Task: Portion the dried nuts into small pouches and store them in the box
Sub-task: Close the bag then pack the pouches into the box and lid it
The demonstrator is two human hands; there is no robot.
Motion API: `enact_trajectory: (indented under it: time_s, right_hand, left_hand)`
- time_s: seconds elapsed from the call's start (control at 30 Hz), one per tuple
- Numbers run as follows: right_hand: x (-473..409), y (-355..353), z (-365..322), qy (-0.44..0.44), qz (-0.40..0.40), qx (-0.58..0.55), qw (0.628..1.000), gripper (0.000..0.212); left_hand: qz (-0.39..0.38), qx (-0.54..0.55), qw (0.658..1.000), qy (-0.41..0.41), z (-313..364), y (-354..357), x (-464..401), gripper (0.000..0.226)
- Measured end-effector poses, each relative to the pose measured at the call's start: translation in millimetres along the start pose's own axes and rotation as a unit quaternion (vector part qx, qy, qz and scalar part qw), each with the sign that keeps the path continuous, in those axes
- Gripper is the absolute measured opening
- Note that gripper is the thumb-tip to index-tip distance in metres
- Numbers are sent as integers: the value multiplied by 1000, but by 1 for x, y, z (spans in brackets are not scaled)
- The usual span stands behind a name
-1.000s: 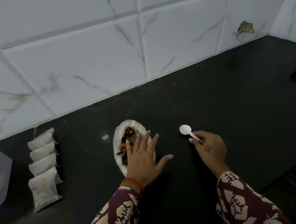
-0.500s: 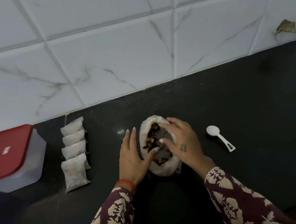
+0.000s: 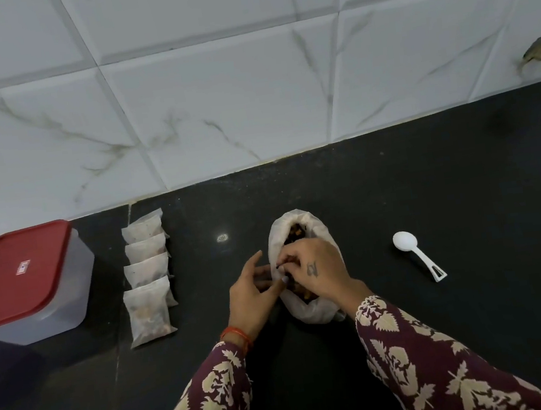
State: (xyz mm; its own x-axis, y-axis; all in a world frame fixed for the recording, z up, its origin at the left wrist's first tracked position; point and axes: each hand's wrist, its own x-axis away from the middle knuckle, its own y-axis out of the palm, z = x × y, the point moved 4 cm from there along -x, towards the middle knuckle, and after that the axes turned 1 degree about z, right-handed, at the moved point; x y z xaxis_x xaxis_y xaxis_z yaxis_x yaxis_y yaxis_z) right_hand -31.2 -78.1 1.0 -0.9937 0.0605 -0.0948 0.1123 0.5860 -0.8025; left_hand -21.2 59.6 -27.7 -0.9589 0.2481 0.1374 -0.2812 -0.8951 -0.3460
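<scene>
A white marble-veined tiled wall (image 3: 212, 85) rises behind the black countertop (image 3: 448, 181), which carries everything else. At far left sits the clear plastic box (image 3: 66, 283) with its red lid (image 3: 18, 274) on, one corner turned toward the person. Just right of it four filled pouches (image 3: 147, 276) lie overlapping in a column that runs from the wall toward the person, the nearest one largest in view. At the centre lies the open white bag of dried nuts (image 3: 310, 306), its long axis running away from the person, mouth facing up. The left hand (image 3: 252, 296) has its fingers curled at the bag's left rim, pinching it. The right hand (image 3: 319, 272) reaches over the mouth, fingertips bent in a pinch at the same rim. Well right lies a white plastic spoon (image 3: 418, 256), bowl toward the wall, handle pointing down-right.
</scene>
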Motion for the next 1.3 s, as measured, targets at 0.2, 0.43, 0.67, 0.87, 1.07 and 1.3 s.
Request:
enact_trajectory:
  time_s: [0.2, 0.43, 0.67, 0.87, 1.07, 1.3]
  right_hand:
    - [3, -14, 10, 26, 56, 43, 997, 10]
    - [17, -38, 36, 129, 113, 102, 980, 34]
    - [13, -38, 52, 263, 13, 9, 965, 14]
    - [12, -41, 48, 190, 104, 58, 975, 13]
    - [0, -37, 70, 321, 7, -204, 925, 41]
    - [-3, -40, 68, 266, 140, -188, 935, 18]
  left_hand:
    - [12, 75, 995, -59, -4, 0, -7, 58]
    - [-35, 211, 961, -174, 1, 4, -7, 36]
    - [-7, 107, 982, -156, 7, 5, -16, 29]
    - [103, -167, 980, 45, 25, -2, -18, 28]
    - [-52, 14, 982, -179, 11, 1, -35, 60]
    - [97, -225, 967, 72, 35, -9, -37, 15]
